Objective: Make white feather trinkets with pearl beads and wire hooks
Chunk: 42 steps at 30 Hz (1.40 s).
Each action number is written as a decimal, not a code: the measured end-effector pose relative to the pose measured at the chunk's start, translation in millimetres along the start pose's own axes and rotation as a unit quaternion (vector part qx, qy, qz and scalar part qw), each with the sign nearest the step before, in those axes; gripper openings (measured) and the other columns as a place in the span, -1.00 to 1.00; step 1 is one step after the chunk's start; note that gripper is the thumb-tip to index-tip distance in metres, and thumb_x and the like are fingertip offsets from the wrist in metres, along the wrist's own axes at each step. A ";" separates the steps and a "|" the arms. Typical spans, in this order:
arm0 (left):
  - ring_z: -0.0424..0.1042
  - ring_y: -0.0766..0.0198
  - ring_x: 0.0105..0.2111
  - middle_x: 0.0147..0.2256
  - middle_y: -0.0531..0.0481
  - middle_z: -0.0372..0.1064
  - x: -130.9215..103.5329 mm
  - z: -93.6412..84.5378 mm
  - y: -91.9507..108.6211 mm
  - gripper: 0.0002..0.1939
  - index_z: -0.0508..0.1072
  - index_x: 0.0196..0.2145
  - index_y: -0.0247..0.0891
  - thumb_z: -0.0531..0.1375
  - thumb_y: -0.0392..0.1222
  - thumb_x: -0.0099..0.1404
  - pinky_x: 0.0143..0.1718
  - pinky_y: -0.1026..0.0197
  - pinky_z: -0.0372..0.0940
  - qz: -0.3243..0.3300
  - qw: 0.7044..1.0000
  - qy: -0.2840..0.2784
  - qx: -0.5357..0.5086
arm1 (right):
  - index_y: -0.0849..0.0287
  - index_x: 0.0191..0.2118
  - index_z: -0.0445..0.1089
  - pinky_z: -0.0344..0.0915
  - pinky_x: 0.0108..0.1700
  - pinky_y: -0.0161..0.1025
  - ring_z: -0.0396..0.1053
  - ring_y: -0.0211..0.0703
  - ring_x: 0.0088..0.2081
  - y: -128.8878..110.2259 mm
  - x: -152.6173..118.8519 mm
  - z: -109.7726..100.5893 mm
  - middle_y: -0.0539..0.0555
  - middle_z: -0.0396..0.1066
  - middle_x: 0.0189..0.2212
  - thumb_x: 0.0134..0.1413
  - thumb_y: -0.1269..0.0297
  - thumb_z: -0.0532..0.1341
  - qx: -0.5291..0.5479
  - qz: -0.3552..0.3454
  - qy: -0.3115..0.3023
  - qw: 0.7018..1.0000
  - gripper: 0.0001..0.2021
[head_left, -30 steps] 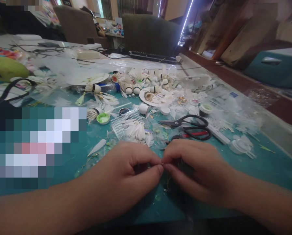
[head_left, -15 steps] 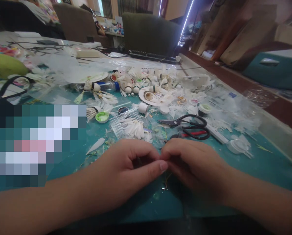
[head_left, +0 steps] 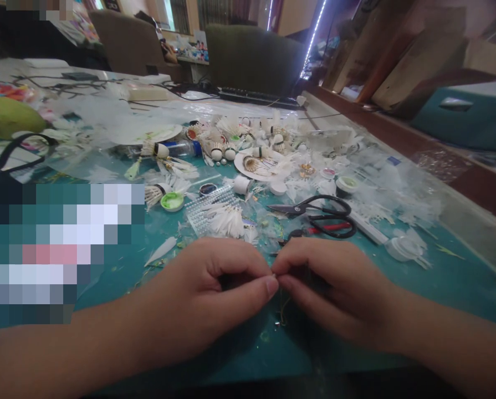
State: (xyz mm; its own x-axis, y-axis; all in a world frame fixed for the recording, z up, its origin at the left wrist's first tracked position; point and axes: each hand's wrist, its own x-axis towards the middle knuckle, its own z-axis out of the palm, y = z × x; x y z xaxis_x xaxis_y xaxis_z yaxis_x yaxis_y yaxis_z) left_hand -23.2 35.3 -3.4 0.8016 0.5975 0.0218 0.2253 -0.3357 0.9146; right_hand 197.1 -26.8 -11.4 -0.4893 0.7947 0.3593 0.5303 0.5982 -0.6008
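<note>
My left hand (head_left: 226, 291) and my right hand (head_left: 335, 288) meet fingertip to fingertip low in the middle of the view. Each has thumb and forefinger pinched on something too small to make out. Below the fingertips shows a thin yellowish thread or wire (head_left: 284, 310) with a small shiny bit near its end; whether it hangs from my fingers I cannot tell. Just beyond my right hand lie black-handled scissors (head_left: 325, 213) and a red-handled tool (head_left: 331, 227). A bunch of white feathers (head_left: 226, 220) rests on a sheet of pearl beads (head_left: 200, 216) beyond my left hand.
Several shuttlecocks (head_left: 216, 153) and a white plate (head_left: 258, 174) lie farther back on the green mat (head_left: 248, 360). A pot of green paint (head_left: 172, 201) stands left of the bead sheet. At right are a small clear container (head_left: 405, 246) and plastic bags. A keyboard (head_left: 256, 98) lies behind.
The fingertips of my two hands have drawn slightly apart, so a tiny pale bit shows between them. The things on the table have not moved.
</note>
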 end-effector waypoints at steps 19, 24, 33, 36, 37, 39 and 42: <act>0.46 0.23 -0.38 -0.40 0.00 0.55 -0.6 -0.8 1.2 -0.75 0.59 -0.36 -0.28 0.17 -0.17 0.40 -0.34 0.25 0.33 -0.010 0.999 0.030 0.008 | 0.17 -0.10 0.48 0.44 -0.27 -0.32 0.53 -0.21 -0.31 1.1 4.9 -2.3 0.04 0.60 -0.31 0.28 0.49 0.21 0.045 0.069 0.072 0.994 -0.84; 0.48 0.22 -0.37 -0.39 0.00 0.56 -1.5 -2.0 -0.6 -0.76 0.59 -0.36 -0.25 0.18 -0.14 0.40 -0.33 0.25 0.34 -0.023 0.999 0.043 0.015 | 0.14 -0.20 0.52 0.56 -0.27 -0.33 0.63 -0.19 -0.28 4.7 9.8 -1.8 0.02 0.65 -0.32 0.22 0.50 0.28 0.166 0.157 0.117 0.967 -0.87; 0.54 0.17 -0.31 -0.28 -0.06 0.65 -1.1 -0.5 -2.9 -0.79 0.64 -0.19 -0.21 0.21 -0.12 0.40 -0.37 0.26 0.35 -0.042 0.998 0.048 -0.020 | 0.14 -0.14 0.63 0.59 -0.27 -0.34 0.65 -0.20 -0.33 2.5 8.4 -6.8 0.00 0.68 -0.33 0.13 0.55 0.37 0.200 0.149 0.103 0.963 -0.78; 0.52 0.21 -0.34 -0.32 -0.02 0.64 -1.2 -1.0 -2.4 -0.81 0.65 -0.22 -0.20 0.22 -0.15 0.40 -0.35 0.27 0.36 -0.031 0.998 0.053 -0.013 | 0.11 -0.12 0.65 0.54 -0.30 -0.31 0.57 -0.24 -0.40 1.0 7.2 -9.0 -0.01 0.58 -0.43 0.20 0.58 0.31 0.164 0.085 0.098 0.978 -0.74; 0.52 0.22 -0.34 -0.32 -0.01 0.64 -1.3 -1.0 -2.5 -0.81 0.65 -0.22 -0.19 0.22 -0.15 0.40 -0.34 0.27 0.36 -0.030 0.998 0.055 -0.009 | 0.09 -0.12 0.65 0.53 -0.31 -0.30 0.54 -0.25 -0.42 0.8 7.0 -9.4 -0.03 0.53 -0.47 0.22 0.57 0.29 0.161 0.074 0.098 0.979 -0.73; 0.51 0.24 -0.35 -0.33 0.01 0.63 -1.8 -0.7 -2.7 -0.81 0.65 -0.22 -0.19 0.22 -0.16 0.41 -0.35 0.28 0.34 -0.028 0.998 0.058 -0.003 | 0.09 -0.15 0.65 0.50 -0.39 -0.32 0.50 -0.28 -0.49 0.5 6.9 -9.9 -0.05 0.45 -0.49 0.27 0.50 0.30 0.175 0.092 0.106 0.975 -0.80; 0.48 0.30 -0.37 -0.38 0.06 0.58 -2.6 -0.3 -2.6 -0.80 0.64 -0.27 -0.20 0.21 -0.17 0.44 -0.35 0.32 0.33 -0.013 0.998 0.061 0.001 | 0.16 -0.23 0.62 0.35 -0.61 -0.39 0.44 -0.32 -0.62 0.0 6.7 -11.2 -0.06 0.40 -0.52 0.32 0.23 0.33 0.208 0.161 0.121 0.957 -0.86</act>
State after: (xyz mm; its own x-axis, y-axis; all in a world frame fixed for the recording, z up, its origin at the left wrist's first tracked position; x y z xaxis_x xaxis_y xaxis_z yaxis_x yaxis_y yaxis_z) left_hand -26.1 34.9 -5.8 0.7223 0.6899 0.0481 0.2452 -0.3205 0.9149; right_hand 201.6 -20.3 -1.0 -0.1453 0.9618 0.2322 0.2806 0.2651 -0.9225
